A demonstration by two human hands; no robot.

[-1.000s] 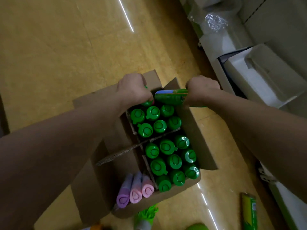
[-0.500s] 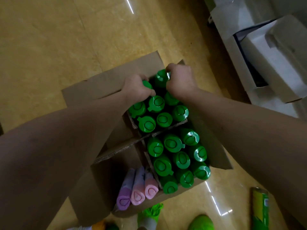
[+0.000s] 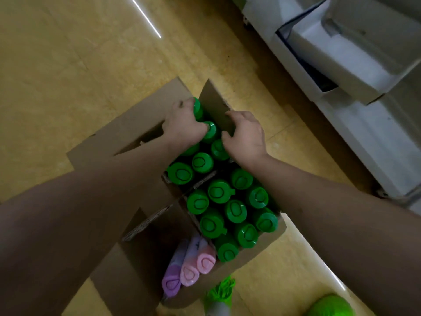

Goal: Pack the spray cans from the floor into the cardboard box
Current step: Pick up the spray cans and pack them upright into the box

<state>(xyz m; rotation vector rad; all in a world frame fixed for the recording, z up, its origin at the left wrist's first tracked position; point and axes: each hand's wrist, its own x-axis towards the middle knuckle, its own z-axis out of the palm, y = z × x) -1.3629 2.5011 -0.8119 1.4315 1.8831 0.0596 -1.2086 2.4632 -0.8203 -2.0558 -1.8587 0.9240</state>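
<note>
Cardboard makes up the open cardboard box (image 3: pixel 127 137) that is sitting on the yellowish floor (image 3: pixel 68 65), its flaps standing out and its inside split by dividers (image 3: pixel 200 182) into compartments. Only the head view is showing, and both bare arms are reaching in from the near edge to the far compartment. The left hand (image 3: pixel 182 126) is curling down over green-capped spray cans (image 3: pixel 210 131) at the far end, fingers wrapped around one cap top, so it is gripping a can there. The right hand (image 3: pixel 246 135) is resting just beside it, fingers bent against the upright cardboard flap (image 3: pixel 214 106) and the neighbouring can caps; whether it is actually clasping anything I cannot tell. Nearer than the hands, under the right forearm, the next compartment is standing packed with more green caps (image 3: pixel 234 210), upright and touching one another. Nearer still, beneath the left forearm, three pink and purple cans (image 3: pixel 189 272) are leaning side by side in their own compartment. Beyond the right hand, well apart, white boxes (image 3: pixel 341 53) are lying along the floor's edge. Closest to the person, below the box, something bright green (image 3: pixel 219 290) is showing on the floor, too blurred to name.
</note>
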